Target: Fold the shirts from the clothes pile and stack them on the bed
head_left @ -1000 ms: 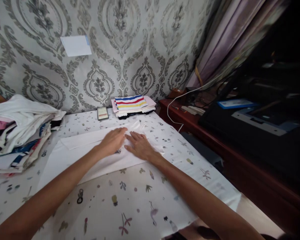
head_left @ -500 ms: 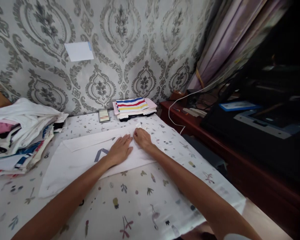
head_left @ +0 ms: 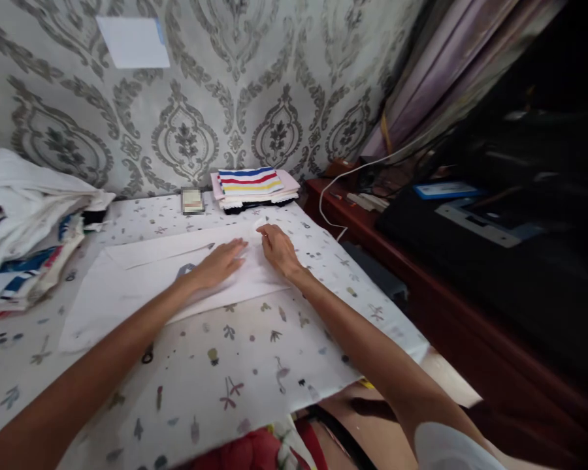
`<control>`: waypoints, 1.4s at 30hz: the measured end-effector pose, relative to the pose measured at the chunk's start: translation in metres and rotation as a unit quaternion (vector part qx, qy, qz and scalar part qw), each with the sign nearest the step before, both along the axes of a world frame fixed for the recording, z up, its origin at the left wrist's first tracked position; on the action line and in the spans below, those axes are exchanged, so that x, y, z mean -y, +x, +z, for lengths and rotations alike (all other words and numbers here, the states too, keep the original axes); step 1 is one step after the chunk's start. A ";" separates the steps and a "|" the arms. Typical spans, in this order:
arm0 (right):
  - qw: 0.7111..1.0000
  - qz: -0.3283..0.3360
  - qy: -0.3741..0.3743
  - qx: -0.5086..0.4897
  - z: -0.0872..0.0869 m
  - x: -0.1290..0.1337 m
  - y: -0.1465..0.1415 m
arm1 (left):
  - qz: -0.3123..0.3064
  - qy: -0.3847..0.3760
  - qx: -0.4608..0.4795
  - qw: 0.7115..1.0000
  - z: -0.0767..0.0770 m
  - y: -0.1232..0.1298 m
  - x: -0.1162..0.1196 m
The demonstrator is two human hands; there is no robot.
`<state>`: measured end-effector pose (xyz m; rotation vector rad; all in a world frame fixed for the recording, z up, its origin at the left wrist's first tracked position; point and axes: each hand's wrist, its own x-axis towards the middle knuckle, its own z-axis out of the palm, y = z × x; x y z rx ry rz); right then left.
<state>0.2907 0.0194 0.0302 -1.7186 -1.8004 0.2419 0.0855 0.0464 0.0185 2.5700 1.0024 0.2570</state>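
Observation:
A white garment (head_left: 147, 287) with a dark striped print lies flat, folded into a long shape, on the patterned bedsheet (head_left: 255, 352). My left hand (head_left: 220, 264) rests palm down on its middle, fingers stretched out and partly covering the print. At the garment's right end, my right hand (head_left: 278, 249) has its fingers bent and pinching the white cloth near the far edge. The exact fold under the right fingertips is hard to make out.
A loose pile of clothes (head_left: 34, 228) sits at the left. Neatly folded clothes (head_left: 252, 186), a striped one on top, lie by the wall beside a small blurred packet (head_left: 193, 201). Right of the bed stands a dark red cabinet (head_left: 421, 274) with a white cable (head_left: 323, 205).
My view has tilted down and shifted. My left hand has slid slightly away from the right one, still flat on the garment. The right hand stays at the garment's right end.

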 end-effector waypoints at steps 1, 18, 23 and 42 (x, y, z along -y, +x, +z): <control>0.999 0.007 0.000 -0.033 0.002 0.009 0.010 | 0.002 -0.011 0.031 0.999 0.004 -0.008 0.001; 0.988 -0.100 -0.057 -0.100 -0.017 0.112 0.048 | -0.125 0.096 -0.042 0.987 -0.006 -0.061 0.085; 0.993 -0.096 -0.054 -0.029 -0.019 0.114 0.048 | -0.136 0.089 -0.069 0.984 -0.009 -0.066 0.087; 0.962 0.130 0.008 0.240 -0.056 0.030 -0.022 | 0.103 0.047 -0.113 0.987 -0.003 -0.172 0.092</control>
